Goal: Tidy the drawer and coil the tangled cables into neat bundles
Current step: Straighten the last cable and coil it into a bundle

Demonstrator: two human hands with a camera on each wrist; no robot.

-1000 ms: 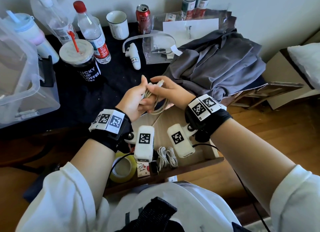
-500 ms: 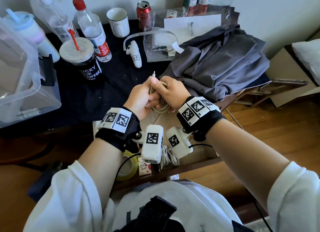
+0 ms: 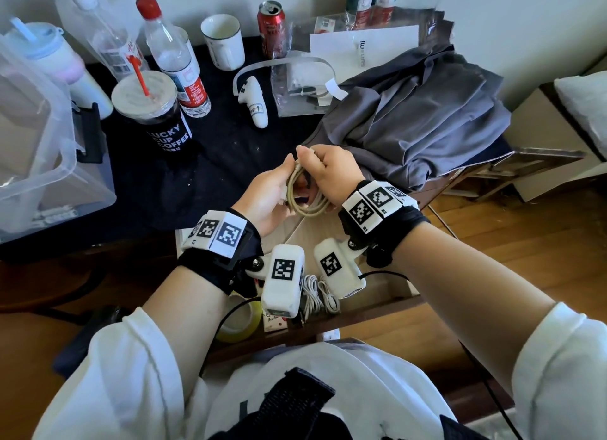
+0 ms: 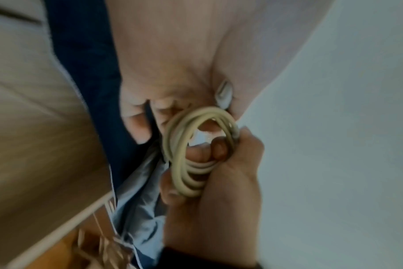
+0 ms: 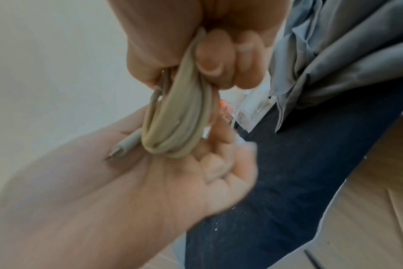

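A beige cable [image 3: 307, 198] is wound into a small coil of several loops and held up between both hands above the open wooden drawer [image 3: 368, 309]. My left hand [image 3: 274, 193] cups the coil's left side, thumb pressed on its top. My right hand [image 3: 323, 171] grips the top and right of the loops with curled fingers. In the left wrist view the coil [image 4: 193, 154] rings my right hand's fingers, and a plug [image 4: 223, 92] is pinched in my left hand. In the right wrist view the coil [image 5: 177, 123] hangs onto my left palm, and a plug [image 5: 124, 147] lies across it.
In the drawer lie two white cable bundles [image 3: 320, 293], a yellow tape roll [image 3: 236, 323] and a small card box [image 3: 274, 323]. On the dark desk stand a coffee cup [image 3: 154, 117], bottles [image 3: 177, 61], a mug [image 3: 225, 42], a can [image 3: 271, 22], a white controller [image 3: 254, 106], grey cloth [image 3: 420, 120] and a clear bin [image 3: 36, 143].
The cable end that stuck up above the hands is now down out of sight in the head view. My right hand has turned over the top of the coil; both hands stay on it.
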